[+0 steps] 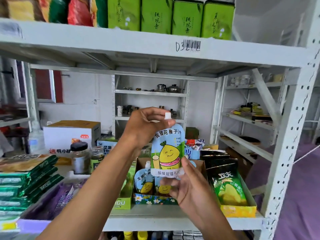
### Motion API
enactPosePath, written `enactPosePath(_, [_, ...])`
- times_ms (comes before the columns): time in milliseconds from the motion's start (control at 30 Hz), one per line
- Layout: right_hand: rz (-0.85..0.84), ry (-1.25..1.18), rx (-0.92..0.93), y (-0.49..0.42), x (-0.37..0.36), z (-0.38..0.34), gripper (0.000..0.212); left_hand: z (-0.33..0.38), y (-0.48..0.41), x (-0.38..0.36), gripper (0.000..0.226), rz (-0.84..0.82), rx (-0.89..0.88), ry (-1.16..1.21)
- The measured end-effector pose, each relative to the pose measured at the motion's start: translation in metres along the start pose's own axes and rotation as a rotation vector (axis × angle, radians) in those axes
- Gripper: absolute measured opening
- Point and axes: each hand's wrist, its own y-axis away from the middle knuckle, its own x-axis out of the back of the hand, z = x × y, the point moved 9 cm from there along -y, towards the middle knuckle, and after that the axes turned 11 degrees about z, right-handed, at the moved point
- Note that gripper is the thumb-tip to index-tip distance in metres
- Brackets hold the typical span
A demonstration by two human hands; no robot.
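Pale blue plastic drink pouch point(167, 151), printed with a smiling yellow fruit, held upright in mid-air just above an open cardboard display box point(152, 199) on a white metal shelf point(173, 220). Left hand point(147, 125) at the top, thumb and fingers curled, pinching the pouch neck just under the white screw cap point(167, 116). Right hand point(187, 186) below, thumb pressed on the front, fingers curled behind the bottom edge. Both grips narrow and closed on the pouch. Inside the box, directly beneath, at least two spare pouches point(144, 181) of the same kind, standing upright. Just right of the box, a yellow tray of green crisp bags point(227, 187). To the left, stacked dark green packets point(26, 184) and glass jars point(80, 158). On the level above, a row of green tea tins point(156, 14).

Judged step: pouch lifted clear of the box and being looked over, or about to go back in; impossible to tell which. Next move, either way, probably calling for a firm hold at the neck, release of the bottom edge, and care around the upright pouches below to avoid toppling them.
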Motion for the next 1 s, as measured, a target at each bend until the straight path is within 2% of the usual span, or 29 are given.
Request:
enactPosePath(100, [-0.119, -0.189, -0.127, 0.008, -0.02, 0.012, 0.073, -0.009, 0.004, -0.002, 0.019, -0.037, 0.089, 0.12])
enactPosePath(200, [-0.336, -0.364, -0.272, 0.014, -0.035, 0.019, 0.083, -0.012, 0.007, -0.005, 0.031, -0.159, 0.203, 0.345])
enactPosePath(300, [-0.335, -0.361, -0.285, 0.01, -0.034, 0.023, 0.074, -0.009, 0.012, -0.005, 0.03, -0.297, 0.226, 0.474])
enactPosePath(367, [-0.34, -0.307, -0.283, 0.011, -0.038, 0.025, 0.062, -0.008, 0.016, -0.003, 0.03, -0.368, 0.202, 0.457])
enactPosePath(433, [-0.261, -0.219, -0.207, 0.011, -0.038, 0.022, 0.07, -0.006, 0.019, 0.001, 0.031, -0.41, 0.141, 0.337])
enactPosePath(533, [-0.053, -0.051, 0.024, 0.01, -0.029, 0.002, 0.074, -0.003, 0.019, 0.01, 0.037, -0.376, 0.115, 0.206])
enactPosePath(633, [0.146, 0.287, 0.289, 0.019, -0.025, -0.023, 0.056, -0.001, 0.021, 0.017, 0.043, -0.324, 0.141, 0.141])
enactPosePath(700, [0.219, 0.4, 0.418, 0.023, -0.025, -0.036, 0.048, 0.006, 0.02, 0.019, 0.034, -0.293, 0.083, 0.06])
enactPosePath(800, [0.229, 0.479, 0.497, 0.025, -0.028, -0.042, 0.043, 0.017, 0.018, 0.019, 0.012, -0.231, -0.021, -0.06])
enactPosePath(933, [0.292, 0.543, 0.523, 0.02, -0.024, -0.044, 0.051, 0.021, 0.017, 0.018, 0.004, -0.192, -0.051, -0.104])
enactPosePath(1000, [0.319, 0.436, 0.537, 0.018, -0.017, -0.044, 0.057, 0.022, 0.016, 0.022, 0.005, -0.131, -0.032, -0.057])
